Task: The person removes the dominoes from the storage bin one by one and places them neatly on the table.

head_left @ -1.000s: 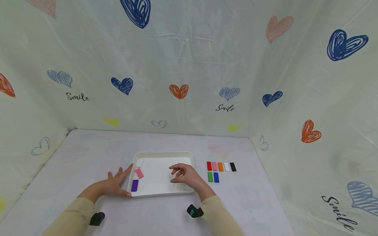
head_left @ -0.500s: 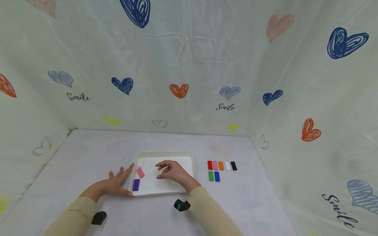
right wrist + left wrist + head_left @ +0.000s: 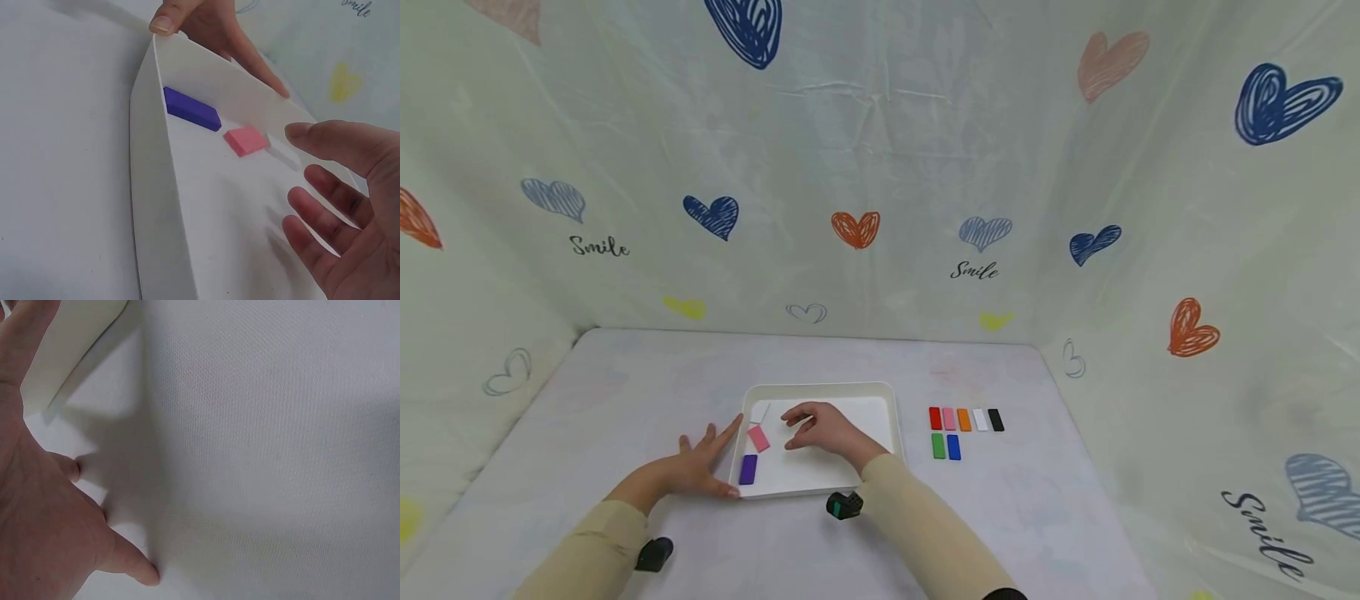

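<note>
A shallow white tray [image 3: 820,480] lies on the table. Along its left side are a purple block [image 3: 748,469], a pink block [image 3: 758,438] and a white block [image 3: 761,412]. My left hand [image 3: 688,472] has its fingers spread, with thumb and index finger touching the tray's left rim. Over the tray hovers my right hand [image 3: 829,432], its fingers loosely bent and apart from the thumb. In the right wrist view, nothing sits between that hand's fingers, and the pink block [image 3: 247,140] and white block [image 3: 284,152] are nearest to it.
Right of the tray, several coloured blocks stand in two rows: red [image 3: 935,418], pink, orange, white and black [image 3: 996,419] behind, green [image 3: 938,446] and blue [image 3: 953,447] in front. A curtain with printed hearts encloses the table.
My right hand has moved left across the tray, closer to the pink and white blocks. The left hand stays at the tray's left rim, and the blocks look unmoved.
</note>
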`<state>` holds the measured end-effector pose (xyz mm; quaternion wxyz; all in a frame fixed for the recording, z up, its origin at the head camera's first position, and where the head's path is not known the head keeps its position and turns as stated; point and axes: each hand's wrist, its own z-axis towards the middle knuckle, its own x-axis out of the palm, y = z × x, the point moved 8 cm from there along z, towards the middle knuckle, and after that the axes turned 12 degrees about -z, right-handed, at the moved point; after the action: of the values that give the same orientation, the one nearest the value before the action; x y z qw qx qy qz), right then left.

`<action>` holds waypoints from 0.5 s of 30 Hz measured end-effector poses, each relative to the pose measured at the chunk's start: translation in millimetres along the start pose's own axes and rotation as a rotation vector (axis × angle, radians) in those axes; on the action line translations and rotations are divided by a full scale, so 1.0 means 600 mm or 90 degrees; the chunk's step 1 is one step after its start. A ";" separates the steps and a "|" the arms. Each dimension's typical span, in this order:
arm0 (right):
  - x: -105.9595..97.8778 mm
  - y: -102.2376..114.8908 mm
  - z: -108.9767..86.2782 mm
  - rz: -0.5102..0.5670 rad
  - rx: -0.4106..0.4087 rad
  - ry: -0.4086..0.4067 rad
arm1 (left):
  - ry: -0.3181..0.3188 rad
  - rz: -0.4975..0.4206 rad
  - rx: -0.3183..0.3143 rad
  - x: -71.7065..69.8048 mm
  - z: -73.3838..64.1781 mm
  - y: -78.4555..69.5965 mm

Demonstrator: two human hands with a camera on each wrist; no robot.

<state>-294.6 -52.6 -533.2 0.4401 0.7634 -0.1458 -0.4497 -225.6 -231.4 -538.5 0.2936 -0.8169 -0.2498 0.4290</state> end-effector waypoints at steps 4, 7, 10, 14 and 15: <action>0.003 0.005 0.019 -0.001 0.003 0.003 | 0.003 -0.006 0.001 -0.002 0.003 0.000; 0.007 0.003 0.033 0.007 0.002 -0.006 | 0.004 -0.009 0.000 -0.003 0.004 0.001; 0.013 0.000 0.043 0.016 -0.004 -0.013 | 0.004 -0.005 0.002 -0.002 0.002 -0.001; 0.020 0.003 0.051 0.015 -0.021 -0.020 | 0.006 -0.007 0.003 0.000 -0.003 -0.004; 0.021 0.004 0.053 0.014 -0.026 -0.023 | 0.006 -0.007 0.001 0.000 -0.005 -0.005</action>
<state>-313.0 -79.0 -544.7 0.4577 0.7445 -0.1526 -0.4615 -223.6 -230.2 -535.3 0.2973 -0.8174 -0.2525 0.4239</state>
